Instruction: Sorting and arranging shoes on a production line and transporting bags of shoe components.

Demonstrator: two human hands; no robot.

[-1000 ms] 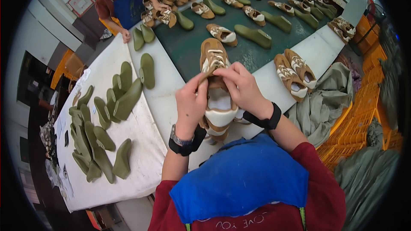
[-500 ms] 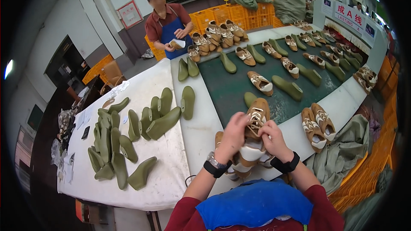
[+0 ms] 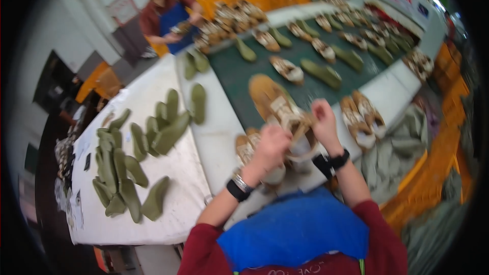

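Note:
In front of me a brown sneaker with pale laces and trim has its toe away from me and its opening toward me. My left hand is closed on its left side, near the lacing; blur hides whether a lace is in the fingers. Beside the right of the collar is my right hand, raised with fingers curled together; what they pinch, if anything, cannot be made out. Under and left of my left hand, more brown sneakers stand on the white table edge.
Green shoe lasts pile up on the white-covered table at left. A green conveyor belt carries sneakers and lasts. A pair of sneakers stands right. Across the table, a co-worker holds a shoe. Orange crates line the right.
The sneaker looks larger and further up the picture, with its opening now showing. My right hand has moved up from the laces to beside the collar. The whole view has shifted and blurred.

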